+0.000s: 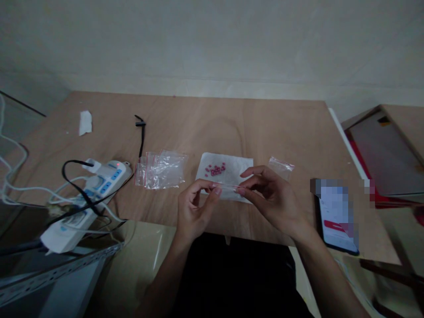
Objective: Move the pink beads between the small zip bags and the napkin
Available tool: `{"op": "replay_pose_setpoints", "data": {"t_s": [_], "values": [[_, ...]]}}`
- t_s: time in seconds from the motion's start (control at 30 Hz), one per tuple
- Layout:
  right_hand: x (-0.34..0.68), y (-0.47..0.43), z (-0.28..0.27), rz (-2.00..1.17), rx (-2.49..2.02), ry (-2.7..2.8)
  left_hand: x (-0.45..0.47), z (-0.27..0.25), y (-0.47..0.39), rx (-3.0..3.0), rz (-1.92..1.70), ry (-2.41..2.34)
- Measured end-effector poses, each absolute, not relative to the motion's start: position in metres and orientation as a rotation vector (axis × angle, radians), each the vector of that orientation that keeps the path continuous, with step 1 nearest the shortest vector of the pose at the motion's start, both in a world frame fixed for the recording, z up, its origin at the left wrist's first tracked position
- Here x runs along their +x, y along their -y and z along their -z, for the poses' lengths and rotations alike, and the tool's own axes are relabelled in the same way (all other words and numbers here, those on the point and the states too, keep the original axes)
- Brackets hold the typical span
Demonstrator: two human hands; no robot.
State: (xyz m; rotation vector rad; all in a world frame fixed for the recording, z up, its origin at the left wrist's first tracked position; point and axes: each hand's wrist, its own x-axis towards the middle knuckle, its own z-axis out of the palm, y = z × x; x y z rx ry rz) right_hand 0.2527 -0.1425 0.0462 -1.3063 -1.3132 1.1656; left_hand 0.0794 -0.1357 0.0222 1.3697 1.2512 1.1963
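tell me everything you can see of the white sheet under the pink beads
The white sheet is roughly rectangular, with a rounded far left corner, and looks like paper. It lies mostly flat on the wooden tabletop, between overlapping clear plastic bags on the left and another clear bag on the right. Pink beads sit clustered on its left part. The left hand and right hand hide some of its near part; whether they touch it is unclear.

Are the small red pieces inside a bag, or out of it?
Out: the red pieces lie loosely on the white sheet, uncovered, and the overlapping clear bags lie apart, to their left.
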Motion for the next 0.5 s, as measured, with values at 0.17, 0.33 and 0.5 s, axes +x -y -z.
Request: {"op": "replay_pose_setpoints", "data": {"t_s": [0.17, 0.33, 0.5], "values": [[0.255, 0.146, -0.050, -1.163, -1.306, 1.300, 0.084, -0.025, 0.136, 1.290, -1.147, -1.216], [0.257, 0.144, -0.047, -1.181, -1.289, 1.431, 0.085, -0.026, 0.125, 1.432, -1.002, -1.079], [0.259, 0.143, -0.044, -1.100, -1.379, 1.557, 0.087, -0.027, 0.122, 1.527, -0.993, -1.151]]}}
